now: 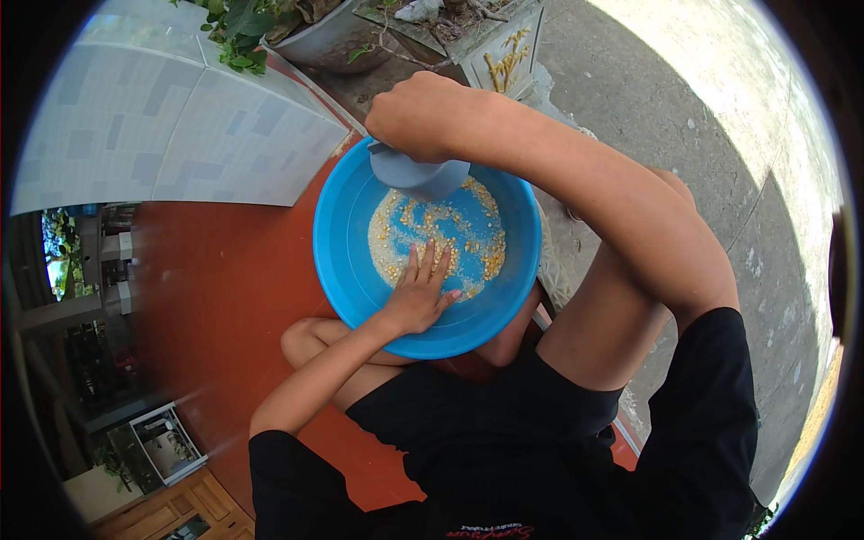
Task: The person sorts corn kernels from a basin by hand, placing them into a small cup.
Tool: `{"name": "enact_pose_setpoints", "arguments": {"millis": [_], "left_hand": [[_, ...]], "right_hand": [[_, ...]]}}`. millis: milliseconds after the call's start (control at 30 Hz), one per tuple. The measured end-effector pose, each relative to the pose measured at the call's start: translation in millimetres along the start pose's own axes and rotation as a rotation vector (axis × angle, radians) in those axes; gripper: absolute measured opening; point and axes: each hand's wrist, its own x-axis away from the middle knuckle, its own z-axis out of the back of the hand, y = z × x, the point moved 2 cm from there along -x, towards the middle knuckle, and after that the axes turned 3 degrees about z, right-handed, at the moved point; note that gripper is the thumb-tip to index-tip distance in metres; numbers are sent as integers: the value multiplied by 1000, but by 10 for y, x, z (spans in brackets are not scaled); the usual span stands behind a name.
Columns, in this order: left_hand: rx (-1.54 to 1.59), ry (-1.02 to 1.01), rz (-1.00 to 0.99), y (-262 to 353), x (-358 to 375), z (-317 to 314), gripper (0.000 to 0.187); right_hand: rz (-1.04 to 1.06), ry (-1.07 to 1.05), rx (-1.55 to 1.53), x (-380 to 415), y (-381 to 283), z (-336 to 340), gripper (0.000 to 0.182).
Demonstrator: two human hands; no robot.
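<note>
A round blue basin (337,261) rests in front of my crossed legs. Pale and yellow grains (387,243), like corn kernels and rice, are spread over its bottom. Inside the basin, my left hand (420,297) lies on the grains with its fingers spread. My right hand (416,115) is closed around the handle side of a grey-blue cup (423,178), which it holds tilted over the far part of the basin. The inside of the cup is hidden from view.
A tiled white block (180,126) stands at the upper left on the red floor (225,288). Plant pots (337,40) are beyond the basin. Grey concrete ground (621,72) lies to the right, with a wooden door (184,508) at the lower left.
</note>
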Motion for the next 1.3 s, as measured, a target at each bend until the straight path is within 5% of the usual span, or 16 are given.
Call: {"name": "enact_pose_setpoints", "arguments": {"millis": [200,333,533,733,933,1033,1100,1167,1300], "left_hand": [[-180,299,276,-471,-422,181,89],[-194,61,354,-144,-131,54,94],[108,-33,294,107,124,191,66],[432,92,-191,545,-205,102,37],[-87,587,-474,425,-828,476,36],[-222,670,-188,-3,-1078,549,30],[242,713,-75,-415,-1196,535,30],[-272,393,289,-486,-915,469,29],[-405,143,233,-378,-319,110,40]], "right_hand": [[10,2,-23,-5,-74,-18,16],[6,-27,-36,-3,-78,11,17],[17,-26,-27,-18,-66,-9,16],[14,-16,-46,-22,-108,-29,15],[23,-48,-28,-54,-175,20,17],[27,-42,-40,-46,-163,47,17],[29,-32,-27,-47,-160,48,17],[31,-19,-39,-69,-131,6,18],[21,-6,-35,-45,-98,-2,20]]}}
